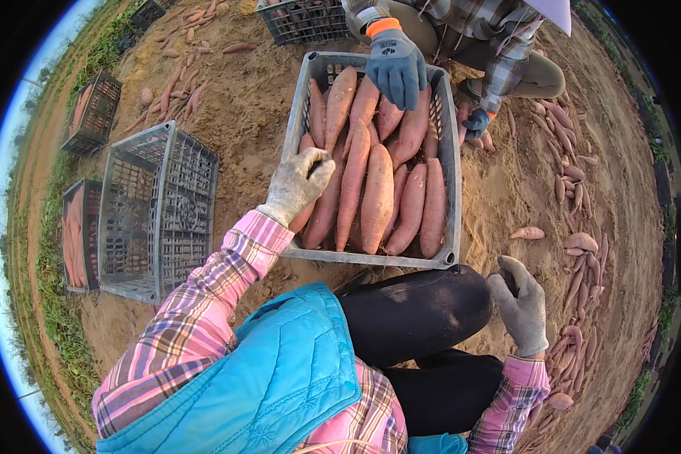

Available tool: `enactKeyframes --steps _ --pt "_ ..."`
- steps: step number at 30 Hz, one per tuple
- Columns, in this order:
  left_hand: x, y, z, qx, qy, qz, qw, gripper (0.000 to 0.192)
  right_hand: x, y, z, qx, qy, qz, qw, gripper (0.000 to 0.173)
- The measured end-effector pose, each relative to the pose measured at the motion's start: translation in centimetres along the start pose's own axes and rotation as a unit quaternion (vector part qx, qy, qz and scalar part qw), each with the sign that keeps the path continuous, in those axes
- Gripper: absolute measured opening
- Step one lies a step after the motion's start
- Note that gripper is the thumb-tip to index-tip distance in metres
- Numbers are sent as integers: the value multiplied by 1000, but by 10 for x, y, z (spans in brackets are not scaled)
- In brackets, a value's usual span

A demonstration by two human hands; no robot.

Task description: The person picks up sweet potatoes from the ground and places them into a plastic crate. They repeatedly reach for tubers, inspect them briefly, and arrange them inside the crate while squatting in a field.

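Note:
Before me stands a grey plastic crate [369, 260] holding many sweet potatoes [377, 196], most laid lengthwise in rows. My left hand [301, 184], in a dusty pale knit glove, is over the crate's left side, beside the nearer sweet potatoes. Its fingers are curled with a gap to the thumb, and I see nothing held. My right hand [519, 301], gloved alike, hovers right of my bent knee, thumb and fingers apart and nothing between them. A loose sweet potato [526, 232] lies on the soil above it.
A co-worker crouches opposite, one blue-gloved hand [398, 71] over the crate's far end, the other [476, 123] low beside it. An empty-looking crate [159, 210] stands on its side at left, near filled crates [93, 110]. Sweet potato heaps [581, 267] line the soil at right.

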State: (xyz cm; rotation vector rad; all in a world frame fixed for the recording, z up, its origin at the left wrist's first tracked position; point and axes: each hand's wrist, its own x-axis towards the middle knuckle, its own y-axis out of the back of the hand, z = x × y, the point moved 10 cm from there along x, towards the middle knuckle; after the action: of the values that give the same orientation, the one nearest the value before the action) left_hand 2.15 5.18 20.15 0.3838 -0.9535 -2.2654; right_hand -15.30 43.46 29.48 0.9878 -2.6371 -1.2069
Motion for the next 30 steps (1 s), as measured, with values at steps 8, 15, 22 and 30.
enactKeyframes --steps 8,15,22,30 --pt "19 -21 46 66 -102 35 992 61 20 -16 -12 -33 24 -30 999 39" --pt "46 -90 36 139 -35 -27 989 76 16 -14 1 -26 5 -46 999 41" --pt "44 -91 24 187 -87 96 974 66 20 -22 -5 -36 10 -72 997 39" --pt "26 -32 4 49 -61 99 992 56 -9 -9 -3 -16 15 -26 999 39"
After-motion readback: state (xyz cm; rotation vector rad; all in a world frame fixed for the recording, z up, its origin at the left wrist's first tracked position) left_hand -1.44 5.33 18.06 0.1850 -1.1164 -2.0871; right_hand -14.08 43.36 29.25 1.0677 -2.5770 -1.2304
